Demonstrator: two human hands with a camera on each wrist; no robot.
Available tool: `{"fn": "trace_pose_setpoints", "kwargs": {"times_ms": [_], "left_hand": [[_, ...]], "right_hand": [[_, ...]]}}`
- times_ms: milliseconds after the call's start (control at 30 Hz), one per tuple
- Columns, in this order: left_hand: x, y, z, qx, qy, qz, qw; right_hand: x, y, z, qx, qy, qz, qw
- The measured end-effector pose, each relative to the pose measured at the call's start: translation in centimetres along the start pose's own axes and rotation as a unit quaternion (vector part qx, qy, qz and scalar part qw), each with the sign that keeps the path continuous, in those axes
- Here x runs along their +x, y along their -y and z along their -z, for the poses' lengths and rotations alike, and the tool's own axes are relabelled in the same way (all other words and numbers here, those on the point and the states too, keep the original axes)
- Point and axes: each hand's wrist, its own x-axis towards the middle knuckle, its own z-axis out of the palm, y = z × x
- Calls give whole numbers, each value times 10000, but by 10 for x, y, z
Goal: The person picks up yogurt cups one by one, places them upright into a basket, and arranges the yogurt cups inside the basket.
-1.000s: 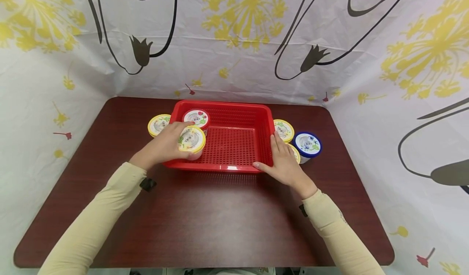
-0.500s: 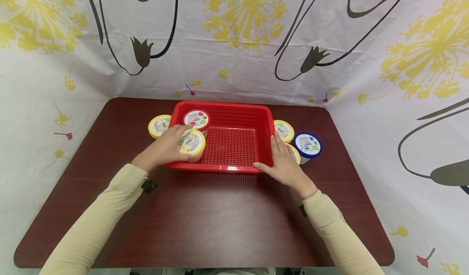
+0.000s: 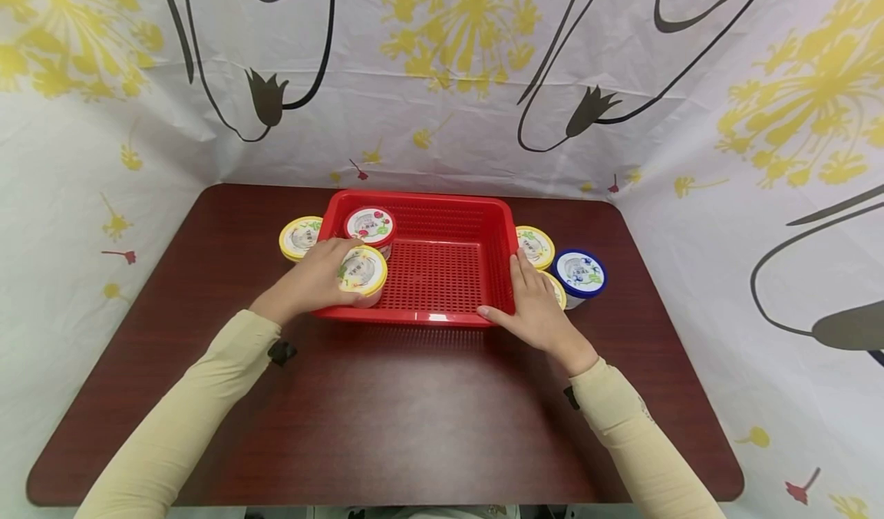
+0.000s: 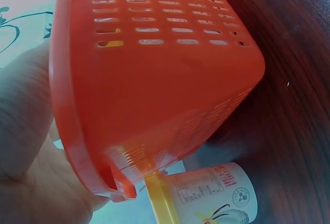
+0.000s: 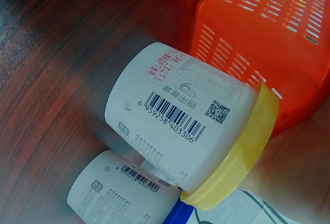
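Note:
My left hand (image 3: 311, 279) grips a paper tub with a yellow lid (image 3: 364, 271), low inside the near left corner of the red plastic basket (image 3: 431, 318). Just behind it in the basket stands a tub with a red lid (image 3: 371, 225). In the left wrist view the basket wall hides the held tub, and part of my hand (image 4: 31, 136) shows past the rim. My right hand (image 3: 539, 308) rests at the basket's near right corner, fingers straight along the right side and thumb stretched to the front rim. Beside it stands a yellow-lidded tub (image 5: 180, 115).
Outside the basket at left is another yellow-lidded tub (image 3: 301, 237). To the right stand a further yellow-lidded tub (image 3: 535, 247) and a blue-lidded one (image 3: 580, 272). The dark wooden table (image 3: 428, 419) is enclosed by a patterned cloth (image 3: 442, 135).
My left hand has lowered slightly with the yellow-lidded tub toward the basket floor, then stayed nearly still. My right hand and the basket have not moved.

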Motion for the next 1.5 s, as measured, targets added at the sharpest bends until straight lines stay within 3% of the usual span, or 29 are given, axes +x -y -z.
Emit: {"fn": "trace_pose_setpoints", "kwargs": {"times_ms": [1233,1500], "left_hand": [[0,-3,0,383,93,-188,9990],[-2,2,11,498,-286,-283,9979]], "right_hand": [[-1,2,2,65,31,-50,10000],[0,1,1,57,17,-57,10000]]}}
